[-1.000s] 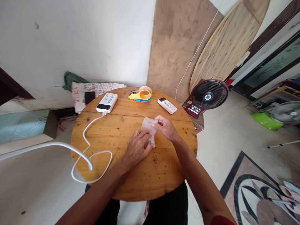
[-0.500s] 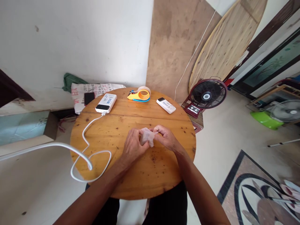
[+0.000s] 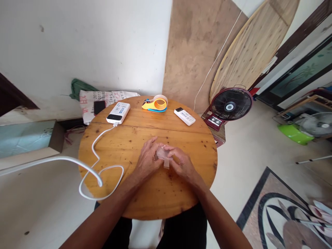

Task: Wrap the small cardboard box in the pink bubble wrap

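Observation:
Over the middle of the round wooden table (image 3: 109, 148), both hands hold a small, crumpled, translucent whitish film (image 3: 162, 153); whether it is a bag or a loose sheet I cannot tell. My left hand (image 3: 149, 157) closes on its left side, with the index finger lifted off. On the right side, my right hand (image 3: 183, 162) pinches it between thumb and fingers. A narrow strip of the film hangs down between the two thumbs. The fingers hide part of it.
A white power bank (image 3: 118, 113) with a plugged-in white cable (image 3: 95, 145) lies at the left. At the back sits an orange tape dispenser (image 3: 155, 103); a second white power bank (image 3: 184, 116) is at the right. A fan (image 3: 229, 106) stands beyond the table's right edge.
Both hands have shifted their grip around the film. The right hand has moved lower and closer to the left, and a strip of film now hangs downward.

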A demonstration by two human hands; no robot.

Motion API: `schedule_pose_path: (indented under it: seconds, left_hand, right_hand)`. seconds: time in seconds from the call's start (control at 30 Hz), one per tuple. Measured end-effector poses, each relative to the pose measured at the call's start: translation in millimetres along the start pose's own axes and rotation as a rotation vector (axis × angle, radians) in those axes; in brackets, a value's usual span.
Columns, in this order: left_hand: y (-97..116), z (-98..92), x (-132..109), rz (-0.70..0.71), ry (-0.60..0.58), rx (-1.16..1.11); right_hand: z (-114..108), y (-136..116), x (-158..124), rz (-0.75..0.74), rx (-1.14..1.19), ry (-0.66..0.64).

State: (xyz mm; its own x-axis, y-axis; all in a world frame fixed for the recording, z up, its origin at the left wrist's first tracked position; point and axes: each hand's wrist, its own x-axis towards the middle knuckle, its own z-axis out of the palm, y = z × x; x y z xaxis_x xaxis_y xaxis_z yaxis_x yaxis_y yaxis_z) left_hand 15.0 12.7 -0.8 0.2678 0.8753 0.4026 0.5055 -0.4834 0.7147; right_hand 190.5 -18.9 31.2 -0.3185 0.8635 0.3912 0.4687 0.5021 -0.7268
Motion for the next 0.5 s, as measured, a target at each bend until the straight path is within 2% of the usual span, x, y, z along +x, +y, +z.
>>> schedule_pose_path:
  seconds: [0.23,0.5]
  left_hand:
    - [-5,-4.3,1,0.075,-0.054,-0.07]
    - [0,-13.7,2,0.149,-0.079,0.013]
  right_hand:
    - [10,8,-10,-0.109,-0.224,0.048]
    - [19,8,-15,-0.162,-0.331,0.072]
